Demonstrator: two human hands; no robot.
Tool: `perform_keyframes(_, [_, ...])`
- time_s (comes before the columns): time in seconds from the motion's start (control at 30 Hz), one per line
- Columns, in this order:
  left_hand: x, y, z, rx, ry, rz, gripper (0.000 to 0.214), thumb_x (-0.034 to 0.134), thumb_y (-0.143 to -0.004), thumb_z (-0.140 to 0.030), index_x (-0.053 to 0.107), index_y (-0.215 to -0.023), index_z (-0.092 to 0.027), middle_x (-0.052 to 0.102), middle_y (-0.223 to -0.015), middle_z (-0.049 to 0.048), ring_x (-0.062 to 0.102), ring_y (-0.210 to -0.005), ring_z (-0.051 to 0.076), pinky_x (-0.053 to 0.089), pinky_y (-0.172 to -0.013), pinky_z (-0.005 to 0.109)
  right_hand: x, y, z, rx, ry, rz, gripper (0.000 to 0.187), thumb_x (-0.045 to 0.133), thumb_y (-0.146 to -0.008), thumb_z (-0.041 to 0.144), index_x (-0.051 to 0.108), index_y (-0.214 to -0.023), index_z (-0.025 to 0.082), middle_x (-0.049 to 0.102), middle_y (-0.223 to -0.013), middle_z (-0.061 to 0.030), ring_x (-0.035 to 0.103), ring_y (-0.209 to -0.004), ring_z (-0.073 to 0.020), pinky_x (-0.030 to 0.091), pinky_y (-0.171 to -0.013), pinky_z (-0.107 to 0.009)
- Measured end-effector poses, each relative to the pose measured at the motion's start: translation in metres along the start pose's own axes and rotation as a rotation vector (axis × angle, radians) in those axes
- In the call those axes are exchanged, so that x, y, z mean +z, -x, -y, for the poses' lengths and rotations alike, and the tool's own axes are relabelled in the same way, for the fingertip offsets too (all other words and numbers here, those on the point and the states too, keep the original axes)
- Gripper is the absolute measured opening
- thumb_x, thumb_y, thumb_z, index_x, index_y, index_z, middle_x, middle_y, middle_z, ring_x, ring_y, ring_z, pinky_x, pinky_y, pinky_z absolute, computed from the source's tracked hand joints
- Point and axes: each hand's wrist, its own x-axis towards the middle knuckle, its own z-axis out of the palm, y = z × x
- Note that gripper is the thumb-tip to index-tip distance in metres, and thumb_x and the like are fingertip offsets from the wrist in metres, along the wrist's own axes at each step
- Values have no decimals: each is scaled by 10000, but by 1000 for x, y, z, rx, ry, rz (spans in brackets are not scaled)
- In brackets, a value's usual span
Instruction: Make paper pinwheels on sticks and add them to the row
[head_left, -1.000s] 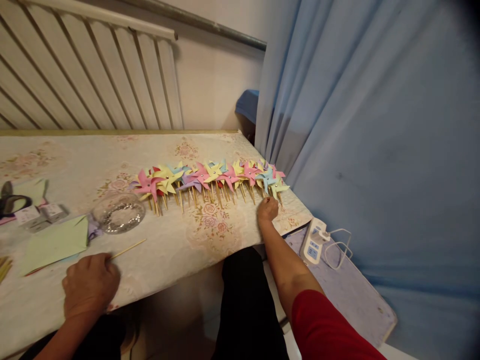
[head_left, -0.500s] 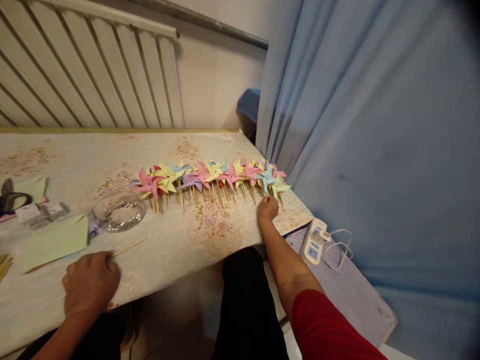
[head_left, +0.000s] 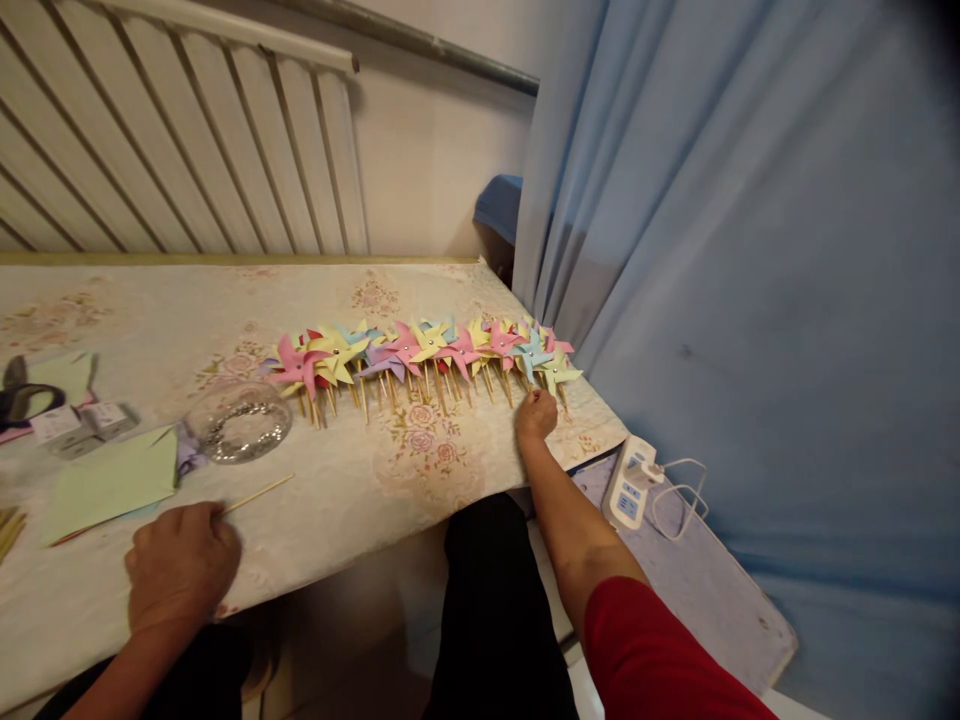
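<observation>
One thin, pale wooden stick (head_left: pixel 259 493) pokes out of the left hand (head_left: pixel 184 560) at the lower left of the frame, the grip closed around its near end; it seems wise to keep its tip below the round, clear plastic dish (head_left: pixel 225 397) of small silvery pieces. Across the middle of the frame, a row of pastel paper pinwheels (head_left: pixel 401 348) on wooden stems spans the worktop (head_left: pixel 330 490). Right of centre, the right hand (head_left: pixel 537 415) has its fingers curled at the row's right end. I would handle any pinwheel by its stem, low down, so that no blade creases or snags its neighbour.

Some tan wooden sticks (head_left: pixel 9 530) are cut off at the left edge; the pinwheels overlap too closely to count; whether the right grip has a stem, I cannot tell.
</observation>
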Motion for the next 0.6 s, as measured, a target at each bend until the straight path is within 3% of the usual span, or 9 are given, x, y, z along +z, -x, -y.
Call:
perform_keyframes(0.4, [5,-1,2,21,-8,-27,385,343,-943,-299,654,-1096,-133,628,-1071,165,538,-1022,333,438,-880,439,-4,4,1,-5,-7,-3,215,498,-871,202,690,-953,152,680,-969,-138,617,-862,-240,439,-762,-325])
perform_keyframes(0.6, [-1,-1,-1,-9,11,33,398,337,-948,-298,650,-1119,-121,617,-1086,177,521,-1034,347,426,-869,444,-7,8,2,-4,-18,-27,234,498,-865,212,675,-1005,148,686,-997,-141,623,-901,-252,442,-779,-329])
